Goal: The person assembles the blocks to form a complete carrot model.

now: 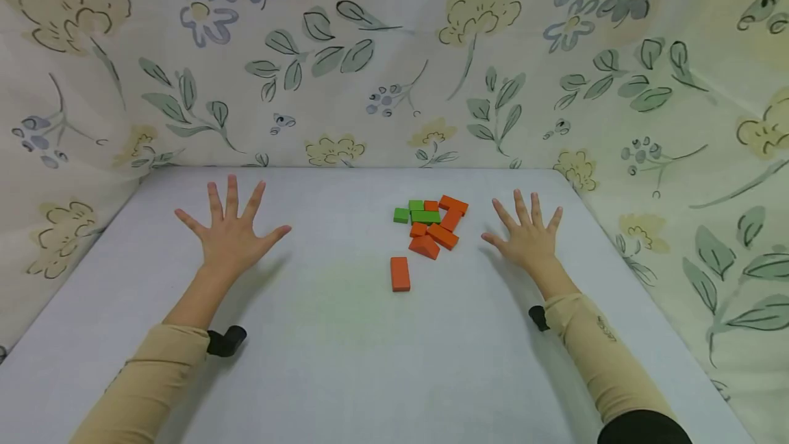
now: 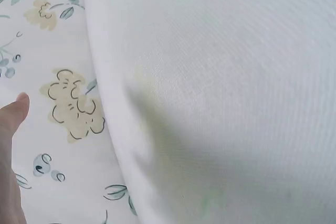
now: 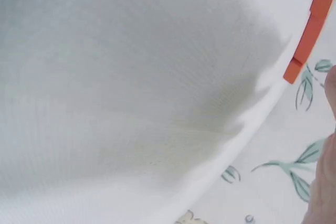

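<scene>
My left hand [image 1: 233, 242] is spread wide over the left side of the white table, holding nothing. Over on the right, my right hand [image 1: 529, 242] also has its fingers splayed and holds nothing; it is the nearer one to the blocks. Small green blocks [image 1: 425, 216] and orange blocks [image 1: 443, 236] lie in a loose cluster just left of the right hand, among them an orange triangular block [image 1: 424, 247]. A single orange rectangular block [image 1: 400, 274] lies apart, in front of the cluster. In the right wrist view, orange blocks [image 3: 314, 22] show along the table's edge.
The white table [image 1: 345, 362] ends at a far edge against a flowered cloth [image 1: 394, 60], which also hangs along both sides. Black bands [image 1: 227, 341] sit at the wrists, beside the beige sleeves [image 1: 144, 382].
</scene>
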Tool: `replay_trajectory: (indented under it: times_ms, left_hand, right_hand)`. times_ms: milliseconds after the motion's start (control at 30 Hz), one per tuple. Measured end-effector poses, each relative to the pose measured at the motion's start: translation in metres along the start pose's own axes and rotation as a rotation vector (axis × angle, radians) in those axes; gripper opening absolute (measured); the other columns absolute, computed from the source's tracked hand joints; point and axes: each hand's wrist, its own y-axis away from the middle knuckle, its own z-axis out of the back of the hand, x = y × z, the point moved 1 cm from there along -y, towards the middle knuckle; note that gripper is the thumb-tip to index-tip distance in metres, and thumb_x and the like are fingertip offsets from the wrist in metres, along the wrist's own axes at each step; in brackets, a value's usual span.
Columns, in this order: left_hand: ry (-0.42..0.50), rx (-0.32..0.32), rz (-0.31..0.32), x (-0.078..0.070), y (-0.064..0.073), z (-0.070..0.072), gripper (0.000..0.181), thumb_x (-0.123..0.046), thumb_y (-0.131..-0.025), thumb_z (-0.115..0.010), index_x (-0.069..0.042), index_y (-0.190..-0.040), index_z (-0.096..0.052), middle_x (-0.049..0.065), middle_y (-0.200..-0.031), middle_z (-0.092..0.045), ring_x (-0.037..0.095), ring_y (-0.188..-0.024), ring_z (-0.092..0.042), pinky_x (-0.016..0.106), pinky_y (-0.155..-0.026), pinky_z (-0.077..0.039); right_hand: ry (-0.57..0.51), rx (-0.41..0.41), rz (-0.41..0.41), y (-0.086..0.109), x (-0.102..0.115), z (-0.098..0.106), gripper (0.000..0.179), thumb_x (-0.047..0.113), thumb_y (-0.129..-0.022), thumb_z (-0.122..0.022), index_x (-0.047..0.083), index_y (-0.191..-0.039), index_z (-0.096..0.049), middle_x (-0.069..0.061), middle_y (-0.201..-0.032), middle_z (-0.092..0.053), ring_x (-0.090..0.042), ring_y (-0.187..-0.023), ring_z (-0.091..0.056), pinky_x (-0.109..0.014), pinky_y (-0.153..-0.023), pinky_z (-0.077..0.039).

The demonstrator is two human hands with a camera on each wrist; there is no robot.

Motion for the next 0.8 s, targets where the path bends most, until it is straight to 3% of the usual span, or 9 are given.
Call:
replay_trajectory:
  times_ms: [67,167,233,300,367,433,600,800]
  left_hand:
    - [0.062,0.059,-0.006,-0.004,-0.001,0.000,0.095,-0.075,-0.087,-0.042,-0.030,-0.157,0.003,0.016,-0.159,0.018,0.040,-0.139,0.027,0.076,-0.090,0.025]
    - [0.248,0.250,-0.062,-0.019,-0.002,-0.001,0.092,-0.067,-0.091,-0.046,-0.016,-0.158,-0.009,0.024,-0.159,0.000,0.050,-0.142,0.009,0.078,-0.099,0.010]
    - [0.370,0.396,-0.106,-0.033,-0.001,-0.003,0.085,-0.057,-0.093,-0.052,-0.008,-0.155,-0.022,0.028,-0.156,-0.017,0.053,-0.141,-0.008,0.076,-0.104,-0.006]
    - [0.453,0.495,-0.160,-0.049,0.002,-0.006,0.074,-0.045,-0.094,-0.058,-0.004,-0.151,-0.032,0.027,-0.152,-0.029,0.051,-0.139,-0.022,0.070,-0.106,-0.020]
    - [0.488,0.527,-0.204,-0.064,0.003,-0.013,0.067,-0.037,-0.093,-0.063,-0.004,-0.147,-0.041,0.025,-0.149,-0.037,0.047,-0.137,-0.030,0.064,-0.107,-0.026]
    - [0.514,0.532,-0.225,-0.078,0.003,-0.021,0.064,-0.031,-0.091,-0.067,-0.004,-0.145,-0.045,0.022,-0.147,-0.041,0.043,-0.137,-0.033,0.061,-0.108,-0.028]
    - [0.548,0.535,-0.250,-0.109,-0.002,-0.041,0.061,-0.027,-0.086,-0.074,-0.007,-0.140,-0.054,0.015,-0.143,-0.050,0.037,-0.135,-0.039,0.057,-0.107,-0.032]
    - [0.575,0.563,-0.292,-0.138,-0.007,-0.065,0.062,-0.025,-0.082,-0.079,-0.008,-0.138,-0.056,0.009,-0.140,-0.054,0.032,-0.134,-0.042,0.053,-0.109,-0.032]
  right_hand:
    - [-0.047,-0.010,-0.007,-0.002,0.002,0.003,0.080,0.068,-0.094,-0.034,0.027,-0.158,-0.008,-0.017,-0.160,0.010,-0.039,-0.142,0.023,-0.071,-0.101,0.019]
    - [-0.149,-0.072,-0.009,-0.004,0.006,0.007,0.075,0.060,-0.098,-0.036,0.020,-0.157,-0.014,-0.020,-0.160,-0.001,-0.042,-0.145,0.010,-0.073,-0.104,0.008]
    - [-0.212,-0.136,0.011,-0.005,0.009,0.010,0.067,0.049,-0.101,-0.043,0.011,-0.154,-0.027,-0.023,-0.157,-0.018,-0.043,-0.145,-0.011,-0.072,-0.107,-0.010]
    - [-0.257,-0.186,0.041,-0.007,0.013,0.012,0.056,0.036,-0.101,-0.050,0.003,-0.145,-0.043,-0.024,-0.147,-0.040,-0.044,-0.135,-0.035,-0.066,-0.102,-0.031]
    - [-0.290,-0.194,0.077,-0.007,0.017,0.013,0.044,0.025,-0.099,-0.055,-0.001,-0.135,-0.055,-0.024,-0.135,-0.054,-0.044,-0.122,-0.050,-0.060,-0.093,-0.043]
    - [-0.337,-0.157,0.116,-0.008,0.021,0.012,0.036,0.018,-0.097,-0.058,-0.002,-0.128,-0.061,-0.023,-0.127,-0.060,-0.043,-0.113,-0.057,-0.056,-0.091,-0.047]
    - [-0.473,-0.037,0.240,-0.016,0.032,0.003,0.028,0.003,-0.094,-0.059,-0.002,-0.121,-0.066,-0.021,-0.118,-0.066,-0.036,-0.104,-0.062,-0.051,-0.091,-0.049]
    - [-0.598,-0.033,0.374,-0.025,0.049,-0.004,0.026,-0.009,-0.088,-0.057,-0.004,-0.110,-0.070,-0.018,-0.104,-0.070,-0.031,-0.092,-0.065,-0.042,-0.083,-0.054]
